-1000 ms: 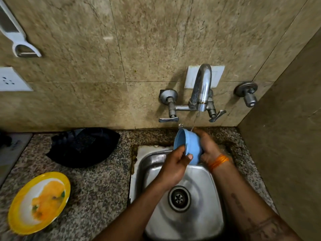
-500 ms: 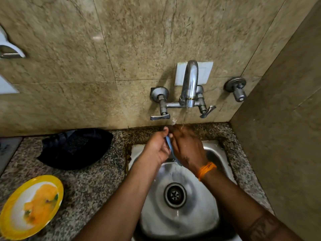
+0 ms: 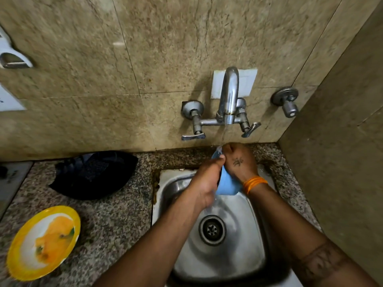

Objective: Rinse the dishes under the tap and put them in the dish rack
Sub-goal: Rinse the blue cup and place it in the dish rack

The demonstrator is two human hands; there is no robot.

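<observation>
A small blue bowl (image 3: pixel 227 184) is held on edge over the steel sink (image 3: pixel 178 183), right under the running tap (image 3: pixel 228 100). My left hand (image 3: pixel 207 179) grips its left side, thumb up at the rim. My right hand (image 3: pixel 240 162) clasps it from the right, fingers curled over the rim where the water lands. Most of the bowl is hidden between the hands. A yellow plate (image 3: pixel 43 242) with an orange fruit print lies on the granite counter (image 3: pixel 116 220) at the lower left. No dish rack is in view.
A dark cloth (image 3: pixel 93 175) lies on the counter left of the sink. Tap levers (image 3: pixel 193 136) stick out from the tiled wall, and a side valve (image 3: pixel 288 102) sits near the right wall, which closes in the sink.
The bowl has turned from facing left to standing edge-on between both hands. My hands have closed round it and stayed under the water stream.
</observation>
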